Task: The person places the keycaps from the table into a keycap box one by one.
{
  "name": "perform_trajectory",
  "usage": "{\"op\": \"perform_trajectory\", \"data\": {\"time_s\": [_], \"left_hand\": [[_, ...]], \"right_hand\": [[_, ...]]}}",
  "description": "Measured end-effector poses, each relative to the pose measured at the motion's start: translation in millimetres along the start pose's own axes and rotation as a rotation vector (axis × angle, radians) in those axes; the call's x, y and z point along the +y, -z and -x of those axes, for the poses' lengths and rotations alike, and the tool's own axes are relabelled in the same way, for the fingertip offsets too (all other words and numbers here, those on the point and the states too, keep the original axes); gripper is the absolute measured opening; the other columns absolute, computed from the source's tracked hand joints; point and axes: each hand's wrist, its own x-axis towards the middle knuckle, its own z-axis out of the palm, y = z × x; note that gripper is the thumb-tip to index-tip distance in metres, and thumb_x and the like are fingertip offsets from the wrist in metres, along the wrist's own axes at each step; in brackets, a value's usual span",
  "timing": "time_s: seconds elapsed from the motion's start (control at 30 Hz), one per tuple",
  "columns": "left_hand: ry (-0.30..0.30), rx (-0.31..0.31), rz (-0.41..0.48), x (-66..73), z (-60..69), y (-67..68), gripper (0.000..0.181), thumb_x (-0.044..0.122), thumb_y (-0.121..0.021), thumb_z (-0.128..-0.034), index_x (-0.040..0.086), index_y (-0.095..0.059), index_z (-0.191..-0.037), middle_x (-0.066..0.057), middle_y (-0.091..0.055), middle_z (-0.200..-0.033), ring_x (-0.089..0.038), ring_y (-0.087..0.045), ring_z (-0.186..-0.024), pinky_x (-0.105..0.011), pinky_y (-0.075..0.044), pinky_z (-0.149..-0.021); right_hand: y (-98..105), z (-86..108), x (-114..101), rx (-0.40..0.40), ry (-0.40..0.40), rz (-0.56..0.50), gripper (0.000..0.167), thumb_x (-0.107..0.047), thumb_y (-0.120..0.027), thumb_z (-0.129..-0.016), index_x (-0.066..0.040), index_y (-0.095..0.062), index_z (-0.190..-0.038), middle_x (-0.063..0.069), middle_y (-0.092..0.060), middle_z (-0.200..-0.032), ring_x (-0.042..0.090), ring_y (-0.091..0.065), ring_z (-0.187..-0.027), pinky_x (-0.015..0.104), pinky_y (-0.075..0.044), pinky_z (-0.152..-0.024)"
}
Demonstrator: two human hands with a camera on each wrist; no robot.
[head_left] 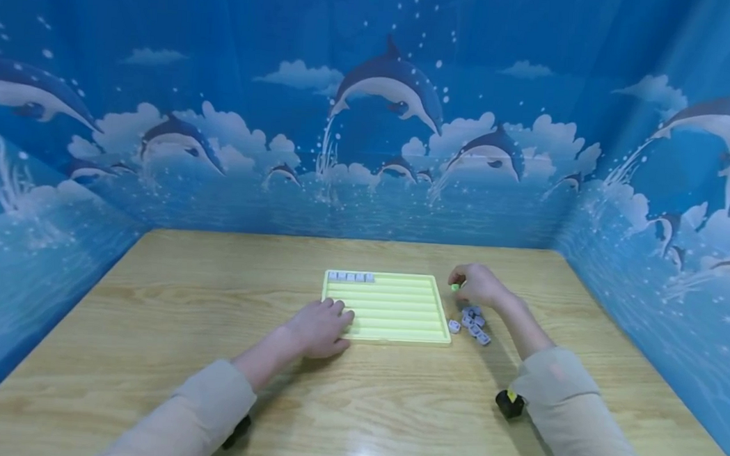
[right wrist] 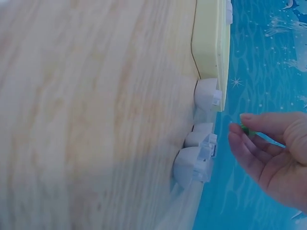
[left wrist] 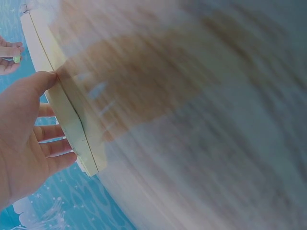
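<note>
A pale yellow-green ridged tray point(head_left: 391, 313) lies on the wooden table. Along its back row, at the left, stand several small whitish keycap-like pieces point(head_left: 351, 277). My left hand point(head_left: 320, 328) rests at the tray's front left corner; the left wrist view shows the thumb point(left wrist: 47, 80) touching the edge and the other fingers fairly straight, their tips partly hidden. My right hand point(head_left: 479, 285) is raised beyond the tray's right side and pinches a small green piece point(right wrist: 245, 130) between thumb and fingertips. Below that hand lies a loose heap of whitish pieces point(head_left: 474, 320).
One whitish piece point(head_left: 454, 326) lies apart from the heap, close to the tray's right edge. A blue curtain point(head_left: 366, 207) printed with dolphins borders the table point(head_left: 211, 274) at the back and sides. Dark devices point(head_left: 509, 404) sit at both wrists.
</note>
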Motion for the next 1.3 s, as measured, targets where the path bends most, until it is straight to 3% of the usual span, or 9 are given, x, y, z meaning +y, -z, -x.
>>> {"op": "perform_trajectory", "data": {"time_s": [0.17,0.47,0.73,0.97,1.3], "left_hand": [[-0.003,0.01,0.003,0.2,0.8,0.0,0.045,0.041,-0.052,-0.0917,0.006,-0.053,-0.12,-0.01,-0.054,-0.103,-0.023,-0.052,-0.094,-0.035,-0.046,-0.082],[-0.005,0.01,-0.004,0.5,1.2,-1.8,0.045,0.042,-0.051,-0.0916,0.006,-0.053,-0.119,-0.011,-0.055,-0.103,-0.023,-0.052,-0.093,-0.035,-0.046,-0.081],[-0.009,0.021,0.001,0.1,2.1,-1.8,0.045,0.041,-0.052,-0.0917,0.005,-0.053,-0.12,-0.011,-0.054,-0.103,-0.023,-0.052,-0.093,-0.035,-0.046,-0.081],[-0.01,0.026,0.006,-0.2,1.4,-1.3,0.045,0.04,-0.052,-0.0917,0.005,-0.053,-0.12,-0.011,-0.054,-0.103,-0.023,-0.052,-0.093,-0.035,-0.046,-0.082],[-0.005,0.029,-0.008,-0.1,1.0,-2.3,0.047,0.042,-0.051,-0.0915,0.005,-0.053,-0.121,-0.012,-0.055,-0.106,-0.024,-0.053,-0.095,-0.036,-0.046,-0.082]], "right_hand": [[-1.4,0.3,-2.0,-0.01,0.007,-0.01,0.026,0.003,-0.063,-0.081,0.005,-0.063,-0.107,0.015,-0.061,-0.1,0.028,-0.056,-0.091,0.039,-0.049,-0.077],[-10.4,-3.2,-9.7,0.001,-0.006,0.006,0.027,0.003,-0.065,-0.079,0.005,-0.061,-0.105,0.018,-0.061,-0.103,0.03,-0.057,-0.095,0.04,-0.049,-0.081],[-13.7,-8.2,-17.1,0.009,0.067,-0.039,0.031,0.004,-0.064,-0.075,0.006,-0.06,-0.106,0.014,-0.062,-0.096,0.024,-0.058,-0.084,0.035,-0.051,-0.074],[-19.1,-16.5,-29.3,0.006,0.095,-0.046,0.031,0.005,-0.063,-0.076,0.005,-0.06,-0.108,0.014,-0.062,-0.1,0.027,-0.057,-0.094,0.037,-0.049,-0.082],[-28.0,-29.7,-50.0,-0.031,0.128,-0.077,0.031,0.005,-0.063,-0.079,0.004,-0.062,-0.11,0.014,-0.062,-0.104,0.027,-0.057,-0.096,0.035,-0.049,-0.082]]}}
